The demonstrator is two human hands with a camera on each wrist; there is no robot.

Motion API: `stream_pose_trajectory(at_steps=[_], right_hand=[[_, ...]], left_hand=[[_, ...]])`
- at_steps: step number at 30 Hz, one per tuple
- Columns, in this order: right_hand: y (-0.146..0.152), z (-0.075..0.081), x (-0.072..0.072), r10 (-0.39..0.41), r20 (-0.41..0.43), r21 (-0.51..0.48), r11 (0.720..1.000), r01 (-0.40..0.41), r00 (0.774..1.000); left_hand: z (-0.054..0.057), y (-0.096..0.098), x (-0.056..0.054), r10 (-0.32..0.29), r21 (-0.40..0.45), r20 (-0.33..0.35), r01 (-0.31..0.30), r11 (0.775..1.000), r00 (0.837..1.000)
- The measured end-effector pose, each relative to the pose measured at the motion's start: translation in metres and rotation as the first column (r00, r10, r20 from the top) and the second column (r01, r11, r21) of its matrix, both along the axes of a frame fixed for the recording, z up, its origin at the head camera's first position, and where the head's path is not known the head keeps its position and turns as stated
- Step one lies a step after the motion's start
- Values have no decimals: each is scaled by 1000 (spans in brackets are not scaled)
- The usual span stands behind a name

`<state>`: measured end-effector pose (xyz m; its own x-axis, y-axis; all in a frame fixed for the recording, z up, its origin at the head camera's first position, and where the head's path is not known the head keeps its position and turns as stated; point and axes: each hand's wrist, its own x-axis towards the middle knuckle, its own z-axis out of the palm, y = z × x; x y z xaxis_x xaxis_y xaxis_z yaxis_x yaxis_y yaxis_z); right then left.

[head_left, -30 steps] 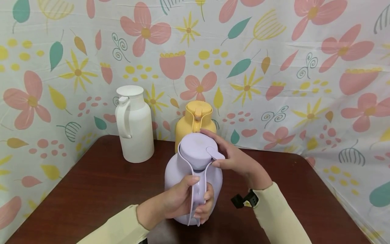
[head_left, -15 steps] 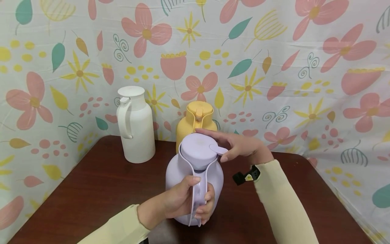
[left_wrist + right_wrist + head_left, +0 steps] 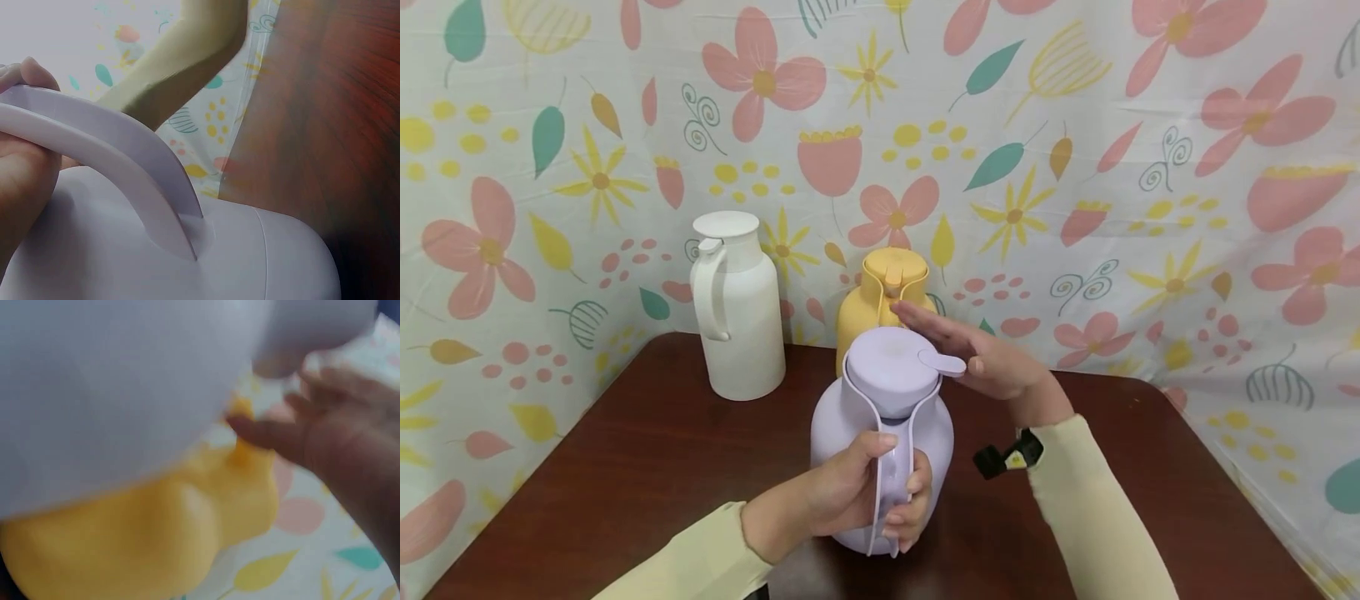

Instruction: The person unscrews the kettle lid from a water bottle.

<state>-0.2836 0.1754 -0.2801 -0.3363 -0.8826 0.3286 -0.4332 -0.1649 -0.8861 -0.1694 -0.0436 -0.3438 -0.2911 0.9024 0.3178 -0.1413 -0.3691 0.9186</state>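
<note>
A lilac vacuum jug [image 3: 842, 425] stands upright at the front middle of the table, its handle towards me. My left hand [image 3: 857, 492] grips that handle [image 3: 144, 150], thumb on its top and fingers wrapped round it. On the jug's neck sits the round lilac lid [image 3: 891, 367], whose small tab [image 3: 943, 362] points right, off the line of the handle. Beside the lid's right edge is my right hand [image 3: 992, 358], fingers stretched out and thumb near the tab. The right wrist view is blurred, with the right hand [image 3: 331, 422] past the jug's pale body.
Close behind the lilac jug stands a yellow vacuum jug [image 3: 853, 317], partly hidden. A white vacuum jug [image 3: 745, 325] stands at the back left, its handle facing forward. The dark wooden table [image 3: 647, 467] meets a floral cloth [image 3: 1075, 108] at the back and sides.
The lid's tab has swung from the lower right round to the right. My right hand's fingers have straightened and moved off the lid's edge. My left hand keeps its grip.
</note>
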Motion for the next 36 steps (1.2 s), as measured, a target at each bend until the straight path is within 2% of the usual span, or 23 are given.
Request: stream_pose_trajectory(at_steps=[1, 2, 4, 6, 8, 11, 13, 15, 18, 22, 26, 29, 31, 36], right_hand=[[-2, -3, 8, -94, -13, -36, 995, 94, 995], [-5, -4, 18, -199, -15, -66, 978, 198, 980], [-12, -8, 39, -381, 13, -98, 919, 381, 924], [-18, -10, 57, -507, 31, -114, 854, 507, 861], [-23, -12, 70, -568, 74, -116, 812, 572, 820], [-26, -14, 75, -628, 78, -98, 768, 633, 774], [-27, -15, 75, -657, 59, -84, 747, 660, 751], [-27, -15, 73, -668, 32, -71, 741, 668, 744], [-23, -12, 67, -647, -25, -35, 763, 646, 762], [-15, -1, 50, -557, -146, 47, 822, 568, 818], [-7, 16, 32, -437, -252, 153, 863, 481, 864], [-4, 29, 21, -356, -261, 244, 875, 418, 897], [-3, 36, 15, -292, -233, 297, 887, 354, 927], [-2, 49, 0, -162, -162, 400, 891, 215, 973]], left_hand=[[0, 0, 0, -1, 2, 0, 1, 1000, 1000], [0, 0, 0, -2, 1, 2, 2, 1000, 1000], [0, 0, -1, -4, 0, 6, 4, 1000, 1000], [0, 0, -1, -7, -4, 11, 7, 1000, 1000], [1, 1, -1, -8, -6, 12, 8, 1000, 1000], [0, 2, 0, -10, -6, 13, 10, 1000, 1000], [0, 2, 0, -9, -2, 12, 9, 1000, 1000], [0, 2, 1, -9, 0, 11, 9, 1000, 1000], [-1, 1, 1, -5, 4, 8, 5, 1000, 1000], [-1, 0, -1, 4, 15, -8, -4, 1000, 1000], [-1, -1, -1, 6, 23, -17, -5, 1000, 1000], [0, 0, -1, 2, 21, -15, -2, 1000, 1000], [0, 0, -1, -1, 22, -18, 1, 1000, 1000], [0, 2, -1, -8, 26, -23, 9, 1000, 1000]])
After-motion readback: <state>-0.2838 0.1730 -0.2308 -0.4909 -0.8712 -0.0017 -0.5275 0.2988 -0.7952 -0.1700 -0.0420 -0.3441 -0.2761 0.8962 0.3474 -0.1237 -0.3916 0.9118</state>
